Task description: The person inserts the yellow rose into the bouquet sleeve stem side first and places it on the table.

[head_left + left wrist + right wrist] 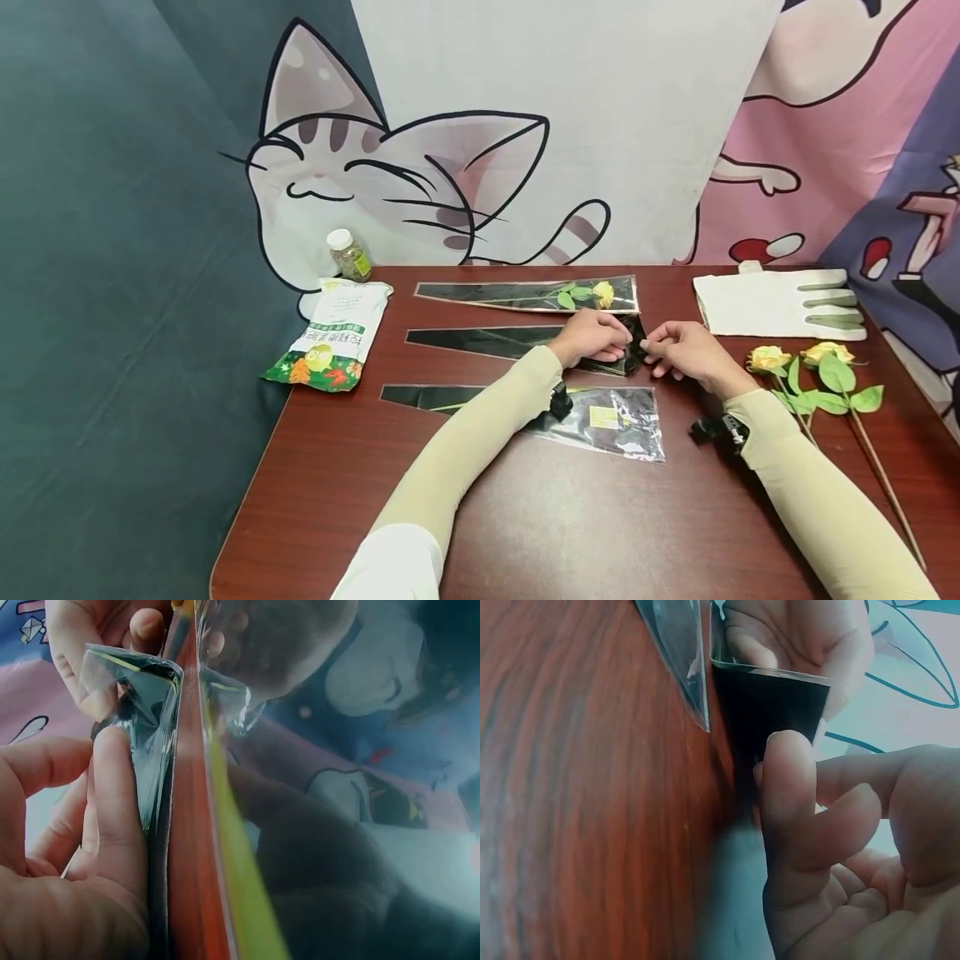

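Three clear, tapered flower sleeves lie one behind another on the table. Both hands are at the wide right end of the middle sleeve (480,339), which is partly raised. My left hand (592,339) pinches its film between thumb and finger, as the left wrist view shows. Opposite it, my right hand (693,354) pinches the dark film (772,701) at the end. The back sleeve (480,292) holds a yellow rose (602,293). In front, another sleeve (637,425) with a yellow label lies under my left forearm, which hides part of it.
Two loose yellow roses (768,358) with long stems lie at the right. Behind them is a white glove (757,304). A green and white packet (333,333) and a jar with a white lid (350,256) are at the left. A printed cloth (600,125) hangs behind the table.
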A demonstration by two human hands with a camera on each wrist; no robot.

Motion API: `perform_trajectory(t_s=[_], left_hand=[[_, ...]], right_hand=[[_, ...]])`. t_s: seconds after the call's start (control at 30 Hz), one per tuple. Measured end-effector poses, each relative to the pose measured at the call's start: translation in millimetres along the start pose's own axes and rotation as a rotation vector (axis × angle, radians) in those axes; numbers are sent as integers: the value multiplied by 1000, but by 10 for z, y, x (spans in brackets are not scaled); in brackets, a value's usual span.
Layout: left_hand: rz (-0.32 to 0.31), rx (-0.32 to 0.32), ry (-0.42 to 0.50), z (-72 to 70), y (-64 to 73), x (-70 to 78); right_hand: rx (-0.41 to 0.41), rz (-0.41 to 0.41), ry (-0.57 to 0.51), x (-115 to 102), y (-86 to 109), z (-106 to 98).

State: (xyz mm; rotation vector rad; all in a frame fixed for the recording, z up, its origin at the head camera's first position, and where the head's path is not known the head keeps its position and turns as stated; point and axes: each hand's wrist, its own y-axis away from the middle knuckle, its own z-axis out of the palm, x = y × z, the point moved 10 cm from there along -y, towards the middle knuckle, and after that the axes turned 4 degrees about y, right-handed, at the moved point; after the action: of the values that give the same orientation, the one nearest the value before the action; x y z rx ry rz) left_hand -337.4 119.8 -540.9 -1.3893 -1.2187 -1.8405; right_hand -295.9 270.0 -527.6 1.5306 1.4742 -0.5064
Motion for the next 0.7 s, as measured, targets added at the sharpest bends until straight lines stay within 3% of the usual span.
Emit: perform_trajectory(t_s=[0.17,0.37,0.7], left_hand=[[-4,4,-32,13,-4,0],[-3,-37,-27,-1,-3,14],[-38,-86,25,19,-36,-37]], right_hand=[[-1,-1,17,3,76,-35],[20,-26,37,6,198,-112],[89,-111,94,86,595,-383]])
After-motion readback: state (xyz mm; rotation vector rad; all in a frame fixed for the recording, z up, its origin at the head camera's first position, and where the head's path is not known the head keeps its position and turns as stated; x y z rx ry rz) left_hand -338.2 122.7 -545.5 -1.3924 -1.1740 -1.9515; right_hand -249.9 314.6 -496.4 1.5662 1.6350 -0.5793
